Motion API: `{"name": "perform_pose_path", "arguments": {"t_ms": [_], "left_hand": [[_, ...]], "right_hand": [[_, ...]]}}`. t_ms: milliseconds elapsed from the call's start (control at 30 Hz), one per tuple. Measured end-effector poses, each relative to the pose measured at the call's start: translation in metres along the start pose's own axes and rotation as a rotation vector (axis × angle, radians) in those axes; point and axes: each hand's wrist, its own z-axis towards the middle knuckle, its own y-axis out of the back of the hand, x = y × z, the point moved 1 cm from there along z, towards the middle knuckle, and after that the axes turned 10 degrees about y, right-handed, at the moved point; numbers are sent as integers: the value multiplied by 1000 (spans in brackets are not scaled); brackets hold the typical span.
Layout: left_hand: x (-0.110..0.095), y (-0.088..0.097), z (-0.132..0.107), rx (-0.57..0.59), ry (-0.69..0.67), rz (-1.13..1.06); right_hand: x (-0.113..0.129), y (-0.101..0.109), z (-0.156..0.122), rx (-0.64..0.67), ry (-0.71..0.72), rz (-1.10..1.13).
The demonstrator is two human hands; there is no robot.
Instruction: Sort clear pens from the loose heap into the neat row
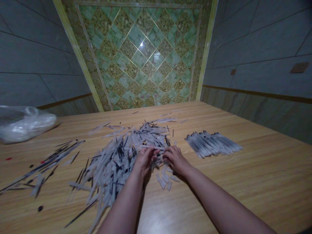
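Observation:
My left hand (145,158) is closed around a slim, whitish translucent tube (150,147), held roughly level over the table. At the tube's right end my right hand (175,158) has its fingers bent in and pinched together. What lies between those fingertips is too small to make out. Under and left of both hands spreads a loose pile of translucent tubes and thin dark sticks (114,162). Short clear pieces (167,178) lie just below my hands. To the right, a neat row of filled tubes with dark ends (212,144) lies side by side.
A wooden table (243,188) carries everything. At its far left sits a clear plastic bag (26,125). Loose dark sticks (48,164) and a black round bit (40,208) lie on the left side. A green tiled wall (146,65) stands behind the table.

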Motion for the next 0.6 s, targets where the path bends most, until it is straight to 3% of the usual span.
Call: {"name": "perform_pose_path", "arguments": {"t_ms": [100, 200, 367, 467, 600], "left_hand": [[4, 1, 2, -31, -14, -110], [9, 3, 4, -52, -22, -181], [16, 2, 8, -40, 7, -242], [17, -1, 8, -35, 33, -253], [17, -3, 7, -33, 57, -259]], "right_hand": [[-7, 8, -1, -215, -80, 104], [-19, 15, -3, -462, -266, 282], [-32, 17, -3, -747, -549, 876], [-30, 20, 0, -858, -577, 1141], [-23, 25, 4, -873, -589, 1253]]}}
